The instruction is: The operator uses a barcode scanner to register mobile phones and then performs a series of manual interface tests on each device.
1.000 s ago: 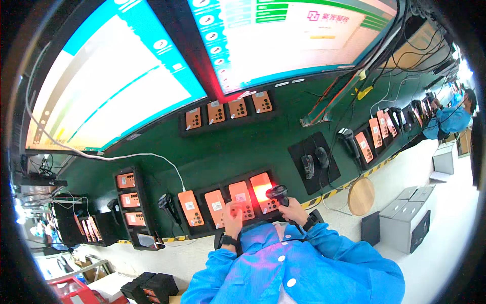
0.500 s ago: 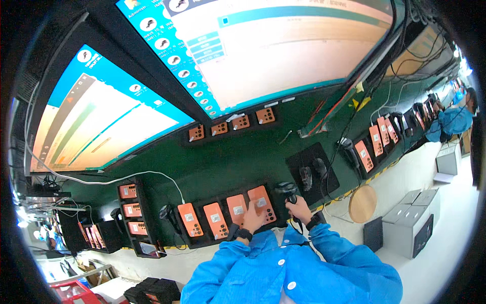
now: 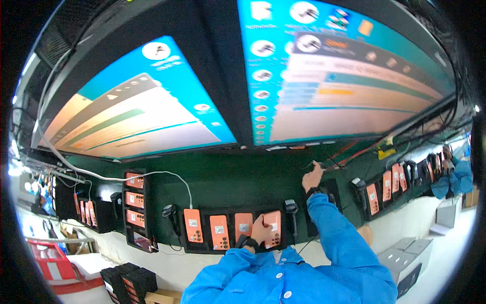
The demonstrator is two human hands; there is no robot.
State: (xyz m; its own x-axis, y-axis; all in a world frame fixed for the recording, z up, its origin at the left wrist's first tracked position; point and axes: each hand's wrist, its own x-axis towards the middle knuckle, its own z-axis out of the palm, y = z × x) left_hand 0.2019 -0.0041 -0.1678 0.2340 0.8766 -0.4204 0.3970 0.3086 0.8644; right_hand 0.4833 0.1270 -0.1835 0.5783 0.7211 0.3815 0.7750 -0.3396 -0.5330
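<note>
Several orange phones, back side up with white labels, lie in a black tray (image 3: 201,247) before me. My left hand (image 3: 261,231) is at the rightmost phone (image 3: 274,228), its fingers closed at that phone's left edge. Beside it lie a third phone (image 3: 243,223) and a second phone (image 3: 219,231). A white cable runs to the leftmost phone (image 3: 193,225). My right hand (image 3: 312,178) reaches to the far part of the green bench, fingertips pinched at a small thin item that I cannot make out. A black handheld scanner (image 3: 291,212) lies right of the tray.
Two lit monitors (image 3: 136,111) stand at the back. Another scanner (image 3: 171,219) lies left of the tray, and a black rack (image 3: 127,215) of orange phones stands farther left. More phones (image 3: 372,198) line the bench at right, where a person in blue (image 3: 453,180) works.
My right hand has let go of the scanner, which now lies on the bench, and has moved away to the back. My left hand stays at the phones. The view has shifted.
</note>
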